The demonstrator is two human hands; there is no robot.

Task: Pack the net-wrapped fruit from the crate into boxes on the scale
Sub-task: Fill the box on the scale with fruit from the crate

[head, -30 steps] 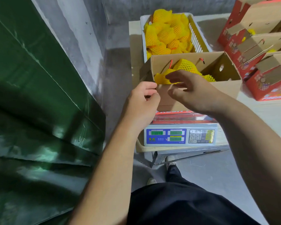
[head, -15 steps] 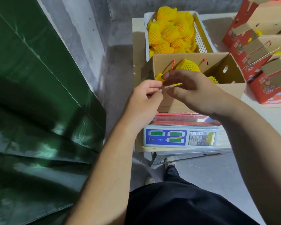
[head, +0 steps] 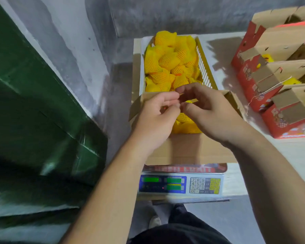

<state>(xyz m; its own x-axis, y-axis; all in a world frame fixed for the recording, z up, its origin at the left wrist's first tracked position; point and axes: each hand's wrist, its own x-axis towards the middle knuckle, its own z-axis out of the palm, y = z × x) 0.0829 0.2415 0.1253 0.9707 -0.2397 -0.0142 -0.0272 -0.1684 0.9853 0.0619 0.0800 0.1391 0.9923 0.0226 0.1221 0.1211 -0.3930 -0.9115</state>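
1. Two hands meet over the open box (head: 188,148), which sits on the scale (head: 181,184).
2. Left of the box's middle, the left hand (head: 157,120) curls its grip around something small; what it is cannot be told.
3. Net-wrapped fruit (head: 183,124) lies inside the box; more fills the crate (head: 205,67) behind the box.
4. Right of the box's middle, the right hand (head: 209,111) pinches narrowly at the same spot.
5. Red cartons (head: 264,85) stand on the desk (head: 292,155), right of the box.

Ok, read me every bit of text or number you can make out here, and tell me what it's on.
"7 8 9", "4 5 6", "1 2 3", "0": grey keypad keys on the scale.
Green scale displays: lit, digits too blurred to read.
Yellow scale keys: markings unreadable.
Red strip under the open box: print blurred.
Red boxes on the right: printing too small and blurred.
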